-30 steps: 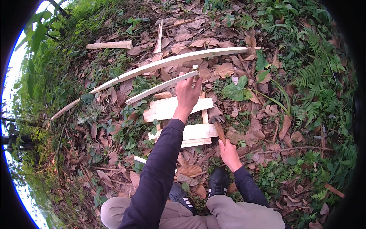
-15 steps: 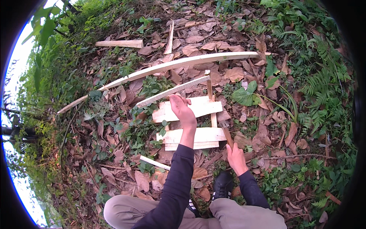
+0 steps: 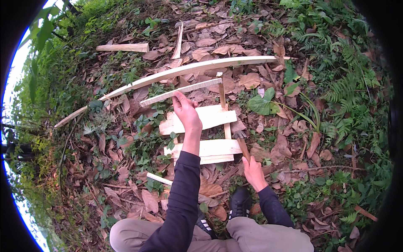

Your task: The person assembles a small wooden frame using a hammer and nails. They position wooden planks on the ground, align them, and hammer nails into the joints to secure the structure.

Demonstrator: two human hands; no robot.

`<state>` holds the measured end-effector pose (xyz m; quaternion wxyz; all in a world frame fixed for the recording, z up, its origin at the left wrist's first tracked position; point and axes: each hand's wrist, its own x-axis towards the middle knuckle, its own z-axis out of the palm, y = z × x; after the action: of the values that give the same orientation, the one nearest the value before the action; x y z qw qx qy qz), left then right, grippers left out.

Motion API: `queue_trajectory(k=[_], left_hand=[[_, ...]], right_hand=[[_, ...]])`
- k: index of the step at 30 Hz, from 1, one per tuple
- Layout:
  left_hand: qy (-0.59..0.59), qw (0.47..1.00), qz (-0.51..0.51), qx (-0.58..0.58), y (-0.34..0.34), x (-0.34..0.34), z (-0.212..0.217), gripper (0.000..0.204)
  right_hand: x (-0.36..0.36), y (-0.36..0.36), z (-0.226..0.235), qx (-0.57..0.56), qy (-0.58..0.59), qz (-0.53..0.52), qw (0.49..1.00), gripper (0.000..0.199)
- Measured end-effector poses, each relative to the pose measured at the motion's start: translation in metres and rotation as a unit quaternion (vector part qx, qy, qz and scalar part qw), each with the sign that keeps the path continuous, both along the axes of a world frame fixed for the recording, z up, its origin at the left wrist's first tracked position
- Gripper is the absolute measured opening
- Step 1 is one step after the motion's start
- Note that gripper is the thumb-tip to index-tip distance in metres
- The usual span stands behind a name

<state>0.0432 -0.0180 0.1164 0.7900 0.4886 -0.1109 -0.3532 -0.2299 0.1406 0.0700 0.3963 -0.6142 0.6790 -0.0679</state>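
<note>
My left hand has its fingers closed at the near edge of a narrow wooden slat, left of the slat's middle. The slat's right end meets the top of a thin wooden post on a small frame. Pale upper boards lie across that frame below the slat, partly behind my left hand and wrist. Lower boards cross it closer to me. By their right end, my right hand grips the wooden handle of a hammer, its metal head pointing away from me.
A long curved wooden strip lies beyond the frame. Farther off are a short wood piece and a split sliver. A small stick rests near my left forearm. Dry leaves, ferns and low plants cover the ground.
My left hand has moved up against the slat, its fingers now at the slat's edge. The hammer stays in my right hand. The whole view has shifted slightly.
</note>
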Motion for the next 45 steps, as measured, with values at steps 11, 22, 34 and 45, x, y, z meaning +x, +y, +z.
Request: queue_trajectory(k=[11,22,34,45], left_hand=[[0.017,0.999,-0.017,0.022,-0.007,0.013,-0.001,0.035],[0.020,0.953,-0.101,0.284,0.116,-0.040,-0.056,0.046],[0.005,0.949,-0.161,0.269,0.194,-0.026,-0.068,0.028],[-0.264,0.851,-0.239,0.386,0.185,-0.037,-0.020,0.028]], right_hand=[[0.004,0.003,0.001,0.005,-0.001,0.000,1.000,0.046],[0.009,0.017,-0.014,-0.056,-0.048,-0.028,0.997,0.048],[0.016,0.014,0.017,-0.099,-0.056,-0.004,0.994,0.041],[0.017,0.024,-0.024,-0.093,-0.026,0.118,0.988,0.036]])
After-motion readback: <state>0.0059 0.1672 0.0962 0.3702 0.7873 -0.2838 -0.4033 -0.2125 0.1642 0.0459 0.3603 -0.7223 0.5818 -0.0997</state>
